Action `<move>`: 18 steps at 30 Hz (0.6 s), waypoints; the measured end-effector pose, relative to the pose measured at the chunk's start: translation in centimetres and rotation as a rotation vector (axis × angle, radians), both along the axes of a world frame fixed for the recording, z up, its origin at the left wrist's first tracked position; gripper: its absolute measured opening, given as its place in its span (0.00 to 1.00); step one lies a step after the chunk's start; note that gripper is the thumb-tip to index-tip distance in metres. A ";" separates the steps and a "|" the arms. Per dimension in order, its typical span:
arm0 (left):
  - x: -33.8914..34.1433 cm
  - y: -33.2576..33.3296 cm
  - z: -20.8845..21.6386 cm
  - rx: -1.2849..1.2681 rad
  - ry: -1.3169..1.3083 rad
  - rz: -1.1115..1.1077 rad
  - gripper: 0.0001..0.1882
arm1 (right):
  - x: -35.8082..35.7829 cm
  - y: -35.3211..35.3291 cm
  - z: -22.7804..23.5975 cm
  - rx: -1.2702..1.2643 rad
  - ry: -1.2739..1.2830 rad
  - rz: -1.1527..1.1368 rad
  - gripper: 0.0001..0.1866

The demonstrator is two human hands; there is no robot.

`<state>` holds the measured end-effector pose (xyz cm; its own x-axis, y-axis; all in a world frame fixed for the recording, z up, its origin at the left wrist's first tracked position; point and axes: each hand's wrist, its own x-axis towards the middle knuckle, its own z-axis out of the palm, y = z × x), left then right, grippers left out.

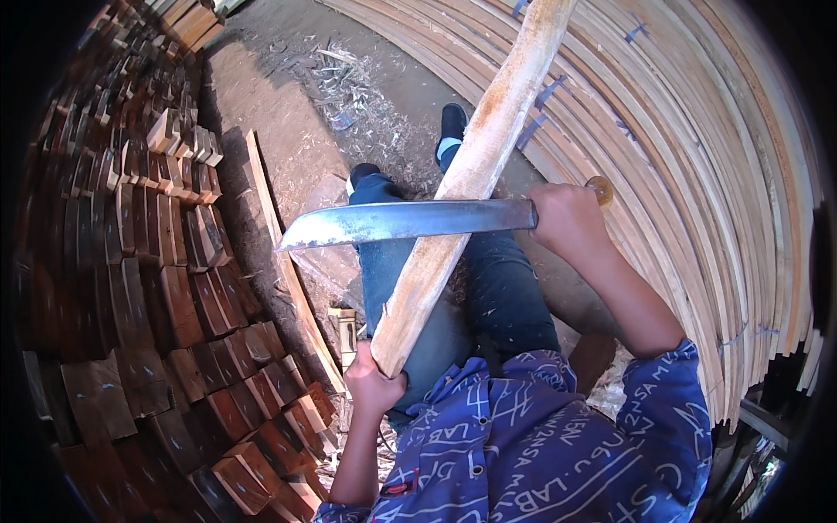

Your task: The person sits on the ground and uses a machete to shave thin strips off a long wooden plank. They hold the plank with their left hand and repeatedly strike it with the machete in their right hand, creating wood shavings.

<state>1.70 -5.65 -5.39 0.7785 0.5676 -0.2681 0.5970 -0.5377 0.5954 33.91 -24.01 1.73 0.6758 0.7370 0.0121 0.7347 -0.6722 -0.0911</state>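
My right hand [567, 220] is closed round the handle of a machete [392, 223], whose broad steel blade points left. The blade lies across a long, pale wooden plank [462, 183] with brownish patches; whether its edge bites into the wood, I cannot tell. Closed on the plank's near end is my left hand [373, 382], low and to the left of the blade. From there the plank slants up and to the right over my legs, and its far end runs out of the picture at the top.
Stacked dark and reddish timber ends [157, 314] fill the left side. Long, thin, pale boards [697, 157] are piled along the right. A narrow strip of wood [277, 235] lies on the ground left of my legs, and wood shavings [349, 83] are scattered ahead of my feet.
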 end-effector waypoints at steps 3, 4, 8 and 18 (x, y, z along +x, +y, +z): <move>0.2 0.1 -0.2 0.001 0.009 0.001 0.26 | 0.9 -1.5 0.3 0.016 -0.022 -0.062 0.04; 0.1 0.1 -0.2 -0.002 0.012 -0.006 0.26 | 1.1 -2.0 0.2 0.006 -0.032 -0.085 0.04; -0.3 0.6 -0.1 0.010 0.022 -0.019 0.25 | 4.4 -5.1 1.2 -0.081 -0.172 -0.327 0.06; 0.2 0.6 0.0 0.077 -0.034 -0.049 0.23 | 3.0 -5.9 2.7 -0.012 0.017 -0.469 0.10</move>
<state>1.95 -5.03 -5.43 0.8134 0.5468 -0.1983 0.5494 -0.6103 0.5706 36.92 -29.92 4.38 0.9361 0.3516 -0.0082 0.3495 -0.9325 -0.0907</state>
